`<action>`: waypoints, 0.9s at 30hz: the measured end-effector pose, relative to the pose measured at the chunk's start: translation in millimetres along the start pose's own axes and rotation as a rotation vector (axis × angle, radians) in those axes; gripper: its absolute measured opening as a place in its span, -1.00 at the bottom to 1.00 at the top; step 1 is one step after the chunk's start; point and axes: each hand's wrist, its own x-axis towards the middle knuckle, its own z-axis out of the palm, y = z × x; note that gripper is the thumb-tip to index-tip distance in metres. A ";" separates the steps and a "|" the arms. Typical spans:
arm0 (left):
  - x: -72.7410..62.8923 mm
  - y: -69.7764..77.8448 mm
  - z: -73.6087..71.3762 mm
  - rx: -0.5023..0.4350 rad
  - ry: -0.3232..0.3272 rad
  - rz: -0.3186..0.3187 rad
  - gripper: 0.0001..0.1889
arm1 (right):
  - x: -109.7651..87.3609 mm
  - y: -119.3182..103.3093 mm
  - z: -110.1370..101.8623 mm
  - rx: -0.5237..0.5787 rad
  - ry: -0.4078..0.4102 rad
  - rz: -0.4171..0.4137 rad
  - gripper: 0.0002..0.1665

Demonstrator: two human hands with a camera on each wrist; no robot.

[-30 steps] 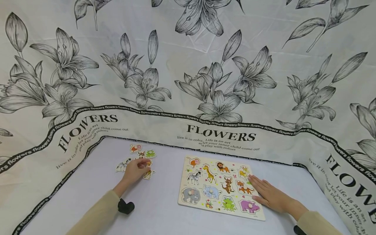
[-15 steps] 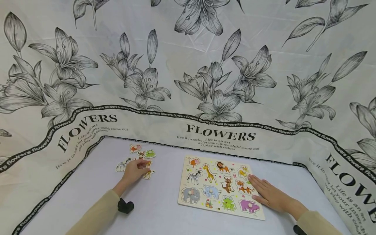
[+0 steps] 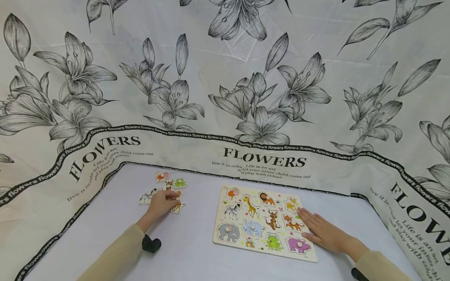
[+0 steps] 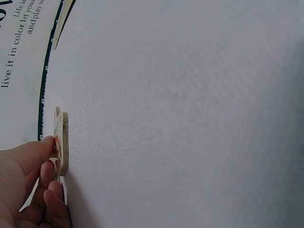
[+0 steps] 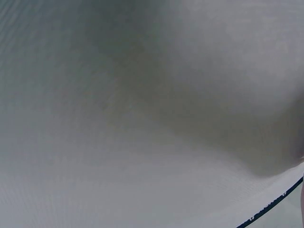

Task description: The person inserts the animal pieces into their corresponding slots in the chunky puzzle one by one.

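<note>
Giraffe piece (image 3: 177, 208) on white table (image 3: 197, 249), left of puzzle board (image 3: 242, 238); left hand (image 3: 159, 204) pinches it, thumb and fingers nearly together. Zebra piece (image 3: 145, 198), monkey piece (image 3: 162, 177), frog piece (image 3: 179, 183) close by. Right hand (image 3: 322, 233), fingers straight, rests on board's right edge, gripping nothing.

Giraffe (image 3: 177, 206) pinched in your left hand (image 3: 161, 204), board (image 3: 260, 243) under your right hand (image 3: 325, 234).
The giraffe, yellow with brown patches and a pale rim, points its head at the tabletop's (image 3: 193, 242) far edge, towards the far left corner; the pale wooden board, covered in animals, lies flat right of middle, near that edge.
</note>
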 end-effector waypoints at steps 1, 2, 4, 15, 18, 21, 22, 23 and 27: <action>0.2 0.1 0.0 0.001 -0.002 -0.002 -0.82 | 0.3 -0.6 -0.7 0.012 -0.006 0.011 -0.23; 0.4 -0.1 -0.1 0.002 -0.005 -0.001 -0.82 | 0.5 -0.7 -1.0 0.013 -0.014 0.016 -0.23; 0.8 -0.3 -0.2 0.008 -0.008 0.005 -0.83 | 0.8 -1.4 -1.5 0.015 -0.027 0.022 -0.23; 1.4 -1.2 -0.5 0.039 -0.008 0.024 -0.84 | 1.6 0.3 1.1 0.031 -0.028 0.031 -0.23; 1.4 -0.8 -1.3 0.045 -0.003 0.037 -0.84 | 1.5 1.0 2.1 0.026 -0.017 0.026 -0.23; 1.3 0.7 -3.1 0.048 0.014 0.043 -0.83 | 1.8 -0.2 0.7 0.027 -0.020 0.025 -0.23; 1.2 1.4 -3.9 0.049 0.021 0.047 -0.83 | 1.9 -0.7 0.1 0.034 -0.025 0.028 -0.23; 1.3 1.9 -4.5 0.050 0.030 0.049 -0.83 | 1.8 -0.6 0.2 0.031 -0.027 0.029 -0.23; 0.5 4.4 -6.8 0.051 0.055 0.073 -0.83 | 1.2 0.8 1.7 0.006 -0.013 0.016 -0.23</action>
